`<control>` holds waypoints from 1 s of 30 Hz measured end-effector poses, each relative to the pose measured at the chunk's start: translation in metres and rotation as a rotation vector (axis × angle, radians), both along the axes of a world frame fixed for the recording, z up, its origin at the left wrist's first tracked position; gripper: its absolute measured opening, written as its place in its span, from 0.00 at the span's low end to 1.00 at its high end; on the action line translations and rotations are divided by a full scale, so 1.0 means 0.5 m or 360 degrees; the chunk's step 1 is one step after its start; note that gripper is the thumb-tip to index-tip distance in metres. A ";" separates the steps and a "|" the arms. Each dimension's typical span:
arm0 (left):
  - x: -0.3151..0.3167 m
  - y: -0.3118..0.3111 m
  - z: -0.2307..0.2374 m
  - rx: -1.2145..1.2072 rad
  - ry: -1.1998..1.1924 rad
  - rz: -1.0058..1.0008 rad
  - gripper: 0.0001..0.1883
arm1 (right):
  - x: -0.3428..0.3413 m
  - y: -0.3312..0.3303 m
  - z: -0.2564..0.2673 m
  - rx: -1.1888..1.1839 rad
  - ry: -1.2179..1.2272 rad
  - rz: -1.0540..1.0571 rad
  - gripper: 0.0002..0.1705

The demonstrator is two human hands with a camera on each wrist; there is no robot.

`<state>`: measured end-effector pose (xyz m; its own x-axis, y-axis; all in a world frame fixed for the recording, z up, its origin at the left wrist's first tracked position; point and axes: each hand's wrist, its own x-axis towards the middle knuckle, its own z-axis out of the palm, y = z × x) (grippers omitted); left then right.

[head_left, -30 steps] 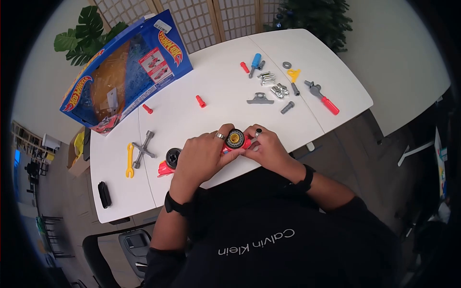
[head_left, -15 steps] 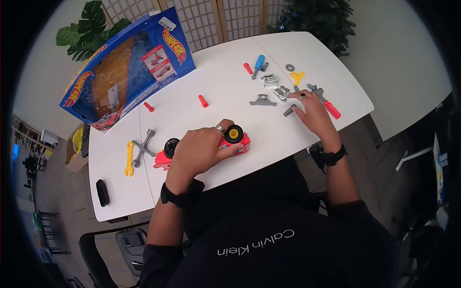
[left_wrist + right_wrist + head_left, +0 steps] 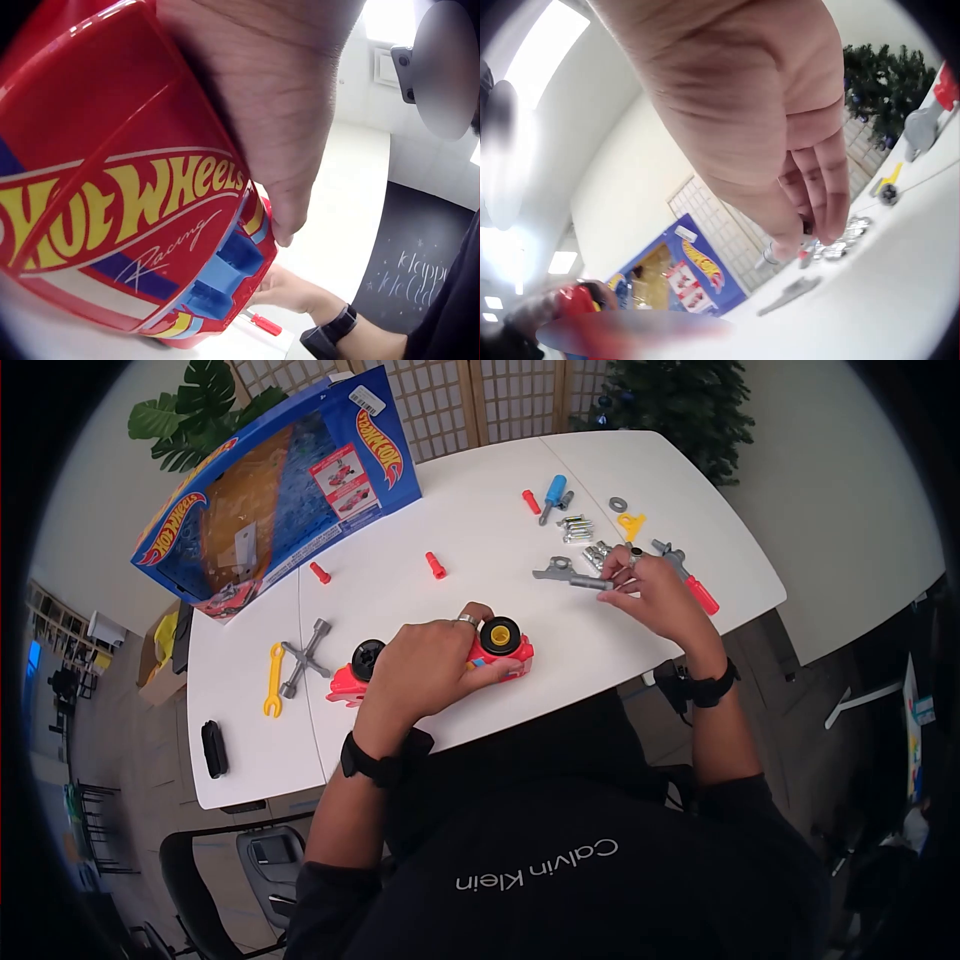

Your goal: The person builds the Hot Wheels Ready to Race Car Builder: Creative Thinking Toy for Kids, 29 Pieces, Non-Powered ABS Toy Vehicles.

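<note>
The left hand (image 3: 425, 670) grips a red toy car (image 3: 350, 685) lying on its side near the table's front edge, its black wheels with a yellow hub (image 3: 501, 635) turned up. "Hot Wheels Racing" lettering shows on the car (image 3: 112, 195) in the left wrist view. At the right, the right hand (image 3: 660, 598) pinches a grey bolt (image 3: 590, 583) between thumb and fingers, just in front of a flat grey part (image 3: 553, 570). In the right wrist view the fingertips hide most of the bolt (image 3: 766, 256).
Silver screws (image 3: 576, 530), a blue screwdriver (image 3: 555, 490), a yellow part (image 3: 631, 525) and a red-handled tool (image 3: 703, 597) lie at the right. A blue box (image 3: 290, 490) stands back left, near a yellow wrench (image 3: 273, 680), a grey cross wrench (image 3: 306, 658) and a black case (image 3: 214, 748).
The right hand left the car, moved right to the loose parts and took hold of a grey bolt that lay on the table. The left hand has stayed on the car.
</note>
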<state>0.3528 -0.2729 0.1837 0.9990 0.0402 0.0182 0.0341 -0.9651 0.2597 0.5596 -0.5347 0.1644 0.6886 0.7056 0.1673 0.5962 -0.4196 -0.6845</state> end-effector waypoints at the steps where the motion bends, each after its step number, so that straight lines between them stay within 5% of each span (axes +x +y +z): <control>1: 0.001 0.000 0.001 -0.0003 -0.0006 -0.0024 0.39 | -0.022 0.013 0.026 0.0095 0.0030 0.0154 0.15; 9: 0.000 0.005 -0.008 -0.0042 -0.0044 -0.0050 0.39 | -0.115 0.111 0.124 0.0329 -0.0613 0.0800 0.12; 13: -0.002 0.007 -0.015 -0.0043 -0.0134 -0.0079 0.39 | -0.083 0.100 0.120 0.0177 -0.0474 0.0473 0.14; 15: -0.002 0.007 -0.017 -0.0022 -0.0158 -0.0097 0.39 | -0.042 0.076 0.062 -0.0112 -0.0041 0.0273 0.16; 18: 0.000 0.007 -0.018 0.0023 -0.0135 -0.0092 0.39 | -0.037 0.075 -0.007 -0.0373 0.0071 0.0161 0.19; 23: 0.001 0.004 -0.008 0.0015 -0.0076 -0.0056 0.39 | -0.020 0.069 -0.092 -0.0335 -0.0058 0.0198 0.23; 30: -0.001 0.006 -0.016 0.0036 -0.0097 -0.0069 0.38 | 0.054 0.054 -0.052 -0.0377 -0.0004 0.0295 0.19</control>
<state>0.3523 -0.2700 0.1756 0.9968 -0.0040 0.0794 -0.0228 -0.9710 0.2379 0.5864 -0.5077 0.1385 0.5440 0.8390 -0.0156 0.6791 -0.4511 -0.5791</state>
